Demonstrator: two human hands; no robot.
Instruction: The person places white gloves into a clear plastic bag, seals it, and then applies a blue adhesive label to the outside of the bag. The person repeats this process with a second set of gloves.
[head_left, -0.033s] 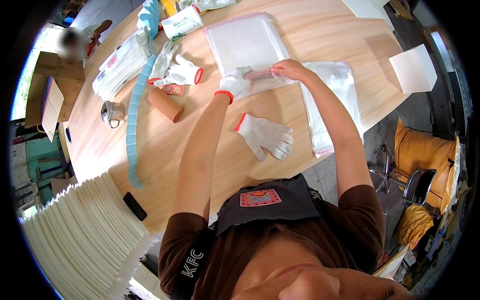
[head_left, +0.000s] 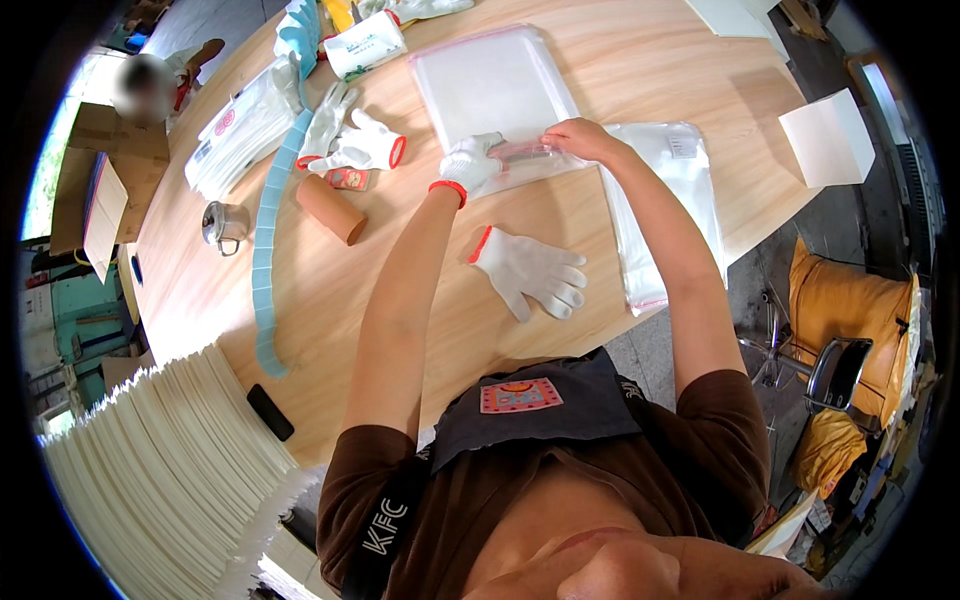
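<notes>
Gloved left hand and bare right hand pinch near edge of clear bag at table centre. Sealing step apparently in hand; next needs fingers run along strip. Loose glove lies near.

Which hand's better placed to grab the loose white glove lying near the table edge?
Left, probably. The left hand, gloved, rests on the clear plastic bag, with its forearm passing right beside the loose glove. The bare right hand pinches the bag's edge, farther away.
</notes>
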